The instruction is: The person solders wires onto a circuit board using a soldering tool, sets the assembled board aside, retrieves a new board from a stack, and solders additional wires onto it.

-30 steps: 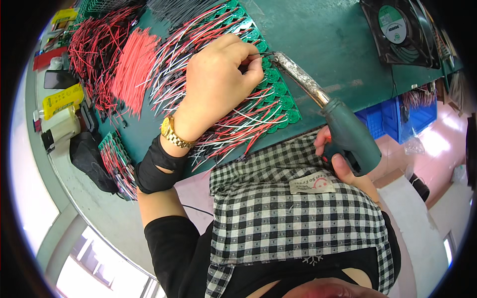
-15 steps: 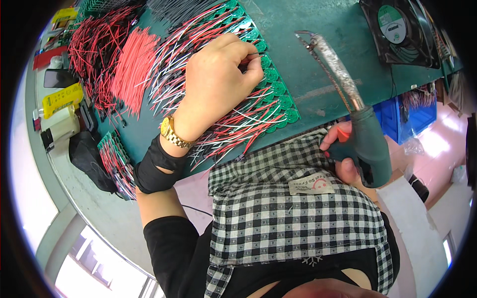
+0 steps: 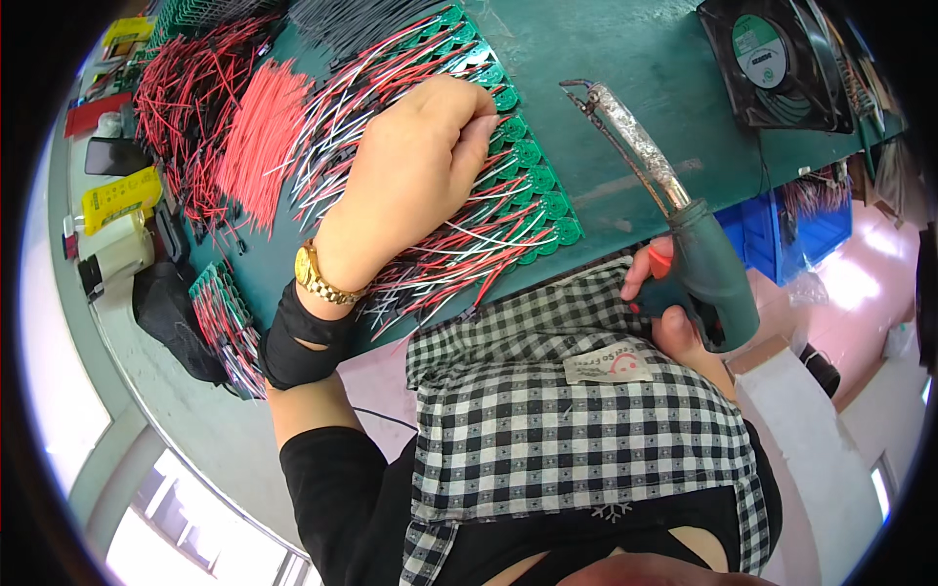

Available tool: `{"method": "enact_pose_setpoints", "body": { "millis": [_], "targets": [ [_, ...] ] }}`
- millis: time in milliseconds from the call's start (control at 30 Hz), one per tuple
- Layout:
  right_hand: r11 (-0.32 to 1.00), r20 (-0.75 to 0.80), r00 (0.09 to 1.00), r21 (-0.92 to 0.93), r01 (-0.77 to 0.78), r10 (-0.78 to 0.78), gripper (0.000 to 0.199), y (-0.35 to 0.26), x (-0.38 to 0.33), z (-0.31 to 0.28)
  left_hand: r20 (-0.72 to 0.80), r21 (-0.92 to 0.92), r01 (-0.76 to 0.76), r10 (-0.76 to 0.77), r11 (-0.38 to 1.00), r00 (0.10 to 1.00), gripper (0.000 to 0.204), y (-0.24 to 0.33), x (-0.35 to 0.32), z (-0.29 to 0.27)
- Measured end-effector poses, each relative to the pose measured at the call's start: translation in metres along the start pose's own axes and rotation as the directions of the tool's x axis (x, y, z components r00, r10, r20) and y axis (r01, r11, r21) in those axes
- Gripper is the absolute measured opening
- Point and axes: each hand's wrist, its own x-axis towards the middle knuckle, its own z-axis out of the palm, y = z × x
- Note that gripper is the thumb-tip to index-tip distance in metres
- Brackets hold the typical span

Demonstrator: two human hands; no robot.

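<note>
A row of small green circuit boards (image 3: 532, 186) with red and white leads is pressed to the green bench by the closed left hand (image 3: 410, 176). A soldering gun (image 3: 684, 244) is gripped in the right hand (image 3: 674, 313), tip lifted clear; soldering seems paused, and the tip must be brought down onto a joint.

An electronics workshop: soldering gun (image 3: 684, 244), wired circuit boards (image 3: 528, 176), green bench (image 3: 625, 59)

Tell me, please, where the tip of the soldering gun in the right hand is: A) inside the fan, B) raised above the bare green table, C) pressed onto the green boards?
B: the right hand holds the soldering gun with its tip over bare table, apart from the green boards.
</note>
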Motion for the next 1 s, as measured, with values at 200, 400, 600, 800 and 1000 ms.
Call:
{"method": "enact_pose_setpoints", "body": {
  "millis": [200, 400, 600, 800, 1000],
  "targets": [
    [0.997, 0.060, 0.995, -0.002, -0.079, 0.079, 0.053, -0.008, 0.001, 0.002, -0.028, 0.073, -0.023, 0.025, 0.997, 0.999, 0.009, -0.004, -0.004, 0.010],
    [0.973, -0.004, 0.975, -0.070, -0.221, 0.221, 0.053, -0.011, -0.001, 0.007, -0.094, 0.123, -0.040, 0.052, 0.992, 0.994, 0.009, -0.005, -0.002, 0.017],
    [0.991, -0.007, 0.992, -0.044, -0.128, 0.128, 0.040, -0.003, -0.001, 0.002, -0.095, 0.144, -0.048, 0.062, 0.988, 0.994, 0.010, -0.006, -0.001, 0.019],
    [0.972, 0.113, 0.993, -0.233, -0.011, 0.038, 0.037, 0.007, 0.006, -0.012, -0.086, 0.151, -0.041, 0.054, 0.988, 0.995, 0.010, -0.005, -0.002, 0.021],
    [0.929, 0.093, 0.996, -0.370, 0.019, 0.016, 0.035, 0.008, 0.004, -0.006, -0.068, 0.144, -0.062, 0.072, 0.988, 0.995, 0.009, -0.010, -0.003, 0.022]
  ]
}}
